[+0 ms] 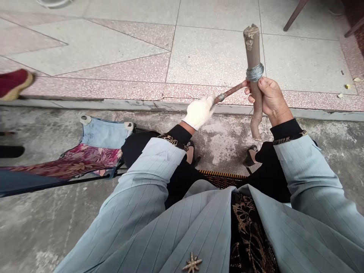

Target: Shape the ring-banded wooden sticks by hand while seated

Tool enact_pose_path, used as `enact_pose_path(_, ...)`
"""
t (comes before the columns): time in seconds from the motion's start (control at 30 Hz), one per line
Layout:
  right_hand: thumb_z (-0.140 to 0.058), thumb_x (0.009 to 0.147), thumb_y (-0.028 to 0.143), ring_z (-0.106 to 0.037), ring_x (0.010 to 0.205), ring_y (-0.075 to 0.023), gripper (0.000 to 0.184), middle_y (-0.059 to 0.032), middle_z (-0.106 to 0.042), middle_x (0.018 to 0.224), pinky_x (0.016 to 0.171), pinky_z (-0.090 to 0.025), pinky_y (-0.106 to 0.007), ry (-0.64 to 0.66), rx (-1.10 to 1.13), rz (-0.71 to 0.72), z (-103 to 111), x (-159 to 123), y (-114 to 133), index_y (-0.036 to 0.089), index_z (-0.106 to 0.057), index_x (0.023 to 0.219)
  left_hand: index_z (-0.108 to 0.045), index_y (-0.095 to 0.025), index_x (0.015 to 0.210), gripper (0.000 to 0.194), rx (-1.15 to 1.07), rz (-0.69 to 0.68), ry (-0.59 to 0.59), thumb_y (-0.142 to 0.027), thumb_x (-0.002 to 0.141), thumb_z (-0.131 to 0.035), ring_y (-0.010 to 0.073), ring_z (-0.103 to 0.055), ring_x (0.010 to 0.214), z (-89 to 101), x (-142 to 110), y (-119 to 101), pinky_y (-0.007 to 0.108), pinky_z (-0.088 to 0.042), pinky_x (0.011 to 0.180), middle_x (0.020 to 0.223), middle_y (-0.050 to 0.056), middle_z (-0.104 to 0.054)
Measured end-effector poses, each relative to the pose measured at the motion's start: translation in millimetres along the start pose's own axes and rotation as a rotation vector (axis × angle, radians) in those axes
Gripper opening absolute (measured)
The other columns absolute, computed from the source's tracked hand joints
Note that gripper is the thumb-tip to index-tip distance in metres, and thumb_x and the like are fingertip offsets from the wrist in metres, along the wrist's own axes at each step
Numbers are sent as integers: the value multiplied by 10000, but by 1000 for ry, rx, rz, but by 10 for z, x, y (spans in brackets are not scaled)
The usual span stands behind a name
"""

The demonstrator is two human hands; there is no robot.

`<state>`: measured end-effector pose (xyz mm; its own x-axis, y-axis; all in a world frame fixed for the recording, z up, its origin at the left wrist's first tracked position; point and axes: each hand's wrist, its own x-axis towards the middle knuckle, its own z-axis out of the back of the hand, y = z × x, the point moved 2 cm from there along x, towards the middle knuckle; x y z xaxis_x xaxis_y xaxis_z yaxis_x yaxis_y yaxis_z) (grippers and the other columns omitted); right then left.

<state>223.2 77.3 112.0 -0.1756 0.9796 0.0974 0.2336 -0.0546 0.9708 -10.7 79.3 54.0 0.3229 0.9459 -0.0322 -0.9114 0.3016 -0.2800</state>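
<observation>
Your gloved left hand (200,111) grasps a thin stick (232,90) whose far end is just beside the wire coil (255,72) on a thick stick (253,53), which your bare right hand (272,97) grips at that coil, both held in view across the near edge of the tiled step (210,57).

The gloved left hand (199,112) hides the near end of the thin stick (233,90); some fingers of the right hand (273,99) disappear behind the thick stick (253,51). At upper left, the top edge crops a white object (54,3) beyond naming. The left edge cuts off a red shoe (13,84) and fabric lounger (93,161). Clothing mostly covers the woven seat (223,179).
</observation>
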Motion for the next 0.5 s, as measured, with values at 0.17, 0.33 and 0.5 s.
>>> enact_pose_path(0.17, -746, 754, 597, -631, 983, -199, 373, -34, -698, 1020, 575, -516, -285, -175, 17, 60, 128, 68, -67, 274, -616, 886, -450, -191, 1455, 500, -152, 6, -159, -355, 985, -405, 272, -629, 1121, -111, -21, -23, 366, -491, 930, 1273, 136, -624)
enact_pose_path(0.33, -780, 683, 593, -625, 893, -198, 458, -14, -640, 843, 567, -484, -308, -377, -90, -30, 308, 159, -314, 265, -519, 866, -468, -176, 1440, 509, -356, -59, -386, -372, 971, -436, 274, -562, 1232, -103, -54, -83, 357, -468, 1003, 1331, 136, -602)
enact_pose_path(0.5, -688, 678, 740, -612, 931, -218, 551, -34, -641, 881, 578, -448, -310, -494, -152, 42, 268, 213, -471, 272, -487, 889, -462, -203, 1460, 538, -398, -81, -395, -402, 960, -464, 278, -594, 1138, -17, -91, -258, 337, -495, 913, 1266, 146, -620)
